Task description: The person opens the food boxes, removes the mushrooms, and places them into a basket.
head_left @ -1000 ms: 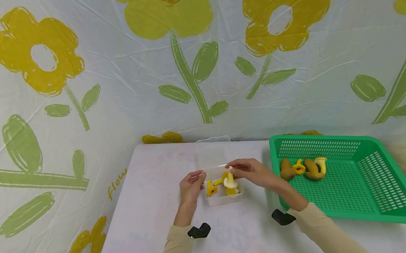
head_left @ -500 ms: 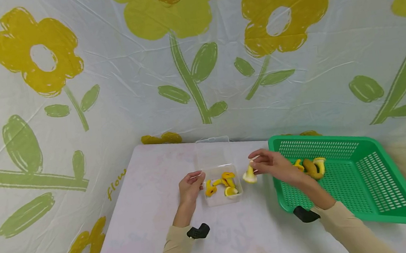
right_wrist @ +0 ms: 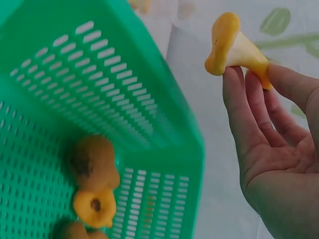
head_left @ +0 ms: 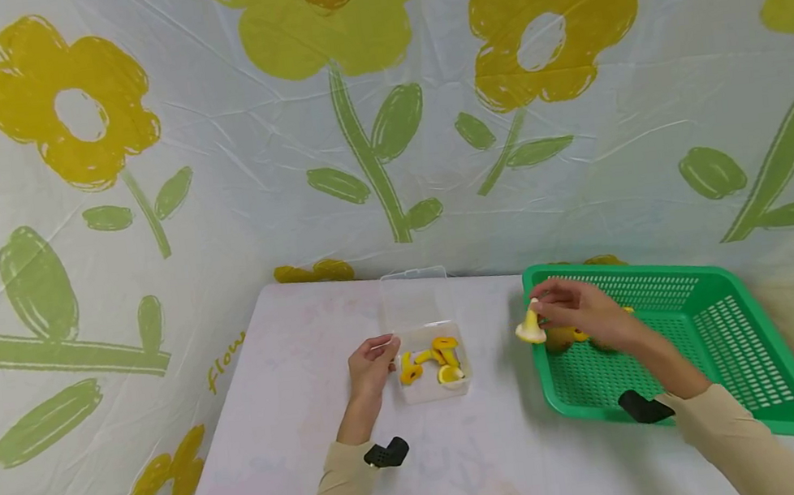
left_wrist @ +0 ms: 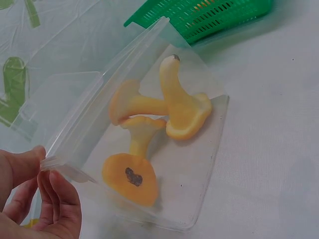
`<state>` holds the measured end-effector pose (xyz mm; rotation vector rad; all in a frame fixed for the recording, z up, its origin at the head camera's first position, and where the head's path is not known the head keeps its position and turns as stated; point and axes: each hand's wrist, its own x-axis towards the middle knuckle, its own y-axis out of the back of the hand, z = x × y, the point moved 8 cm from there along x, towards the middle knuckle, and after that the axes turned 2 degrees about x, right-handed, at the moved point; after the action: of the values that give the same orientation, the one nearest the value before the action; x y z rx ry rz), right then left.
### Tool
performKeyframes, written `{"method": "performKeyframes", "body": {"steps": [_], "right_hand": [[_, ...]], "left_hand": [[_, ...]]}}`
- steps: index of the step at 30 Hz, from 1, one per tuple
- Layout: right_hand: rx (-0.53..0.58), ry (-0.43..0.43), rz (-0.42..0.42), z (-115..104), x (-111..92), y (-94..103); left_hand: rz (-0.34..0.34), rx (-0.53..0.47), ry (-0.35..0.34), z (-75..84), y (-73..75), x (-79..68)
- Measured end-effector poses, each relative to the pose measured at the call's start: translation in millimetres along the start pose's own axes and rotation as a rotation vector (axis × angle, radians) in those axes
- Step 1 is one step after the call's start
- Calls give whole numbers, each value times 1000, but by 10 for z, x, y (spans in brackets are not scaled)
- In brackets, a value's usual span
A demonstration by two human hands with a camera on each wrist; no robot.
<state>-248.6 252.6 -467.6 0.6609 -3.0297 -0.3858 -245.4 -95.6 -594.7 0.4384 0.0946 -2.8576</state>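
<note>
Between the thumb and fingertips of my right hand is the stem of a yellow mushroom, cap down, above the left rim of the green basket. In the right wrist view the mushroom shows a yellow cap and pale stem. My left hand pinches the edge of a clear plastic box near the table's middle. Inside the box, several yellow mushrooms lie loose. A brown mushroom and a yellow mushroom lie in the basket, partly hidden by my right arm in the head view.
The box's transparent lid lies folded back behind it, still attached. A flowered cloth wall rises at the back and left. The white table carries everything; its left edge slopes toward me.
My right hand has carried the mushroom from above the box rightward to the basket's left rim. My left hand stays at the box's edge.
</note>
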Motion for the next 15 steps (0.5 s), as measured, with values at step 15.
{"method": "performKeyframes", "body": {"steps": [15], "right_hand": [[-180,-116,-75,207,-160,323]], "left_hand": [[0,-3,0,-20,10,20]]}}
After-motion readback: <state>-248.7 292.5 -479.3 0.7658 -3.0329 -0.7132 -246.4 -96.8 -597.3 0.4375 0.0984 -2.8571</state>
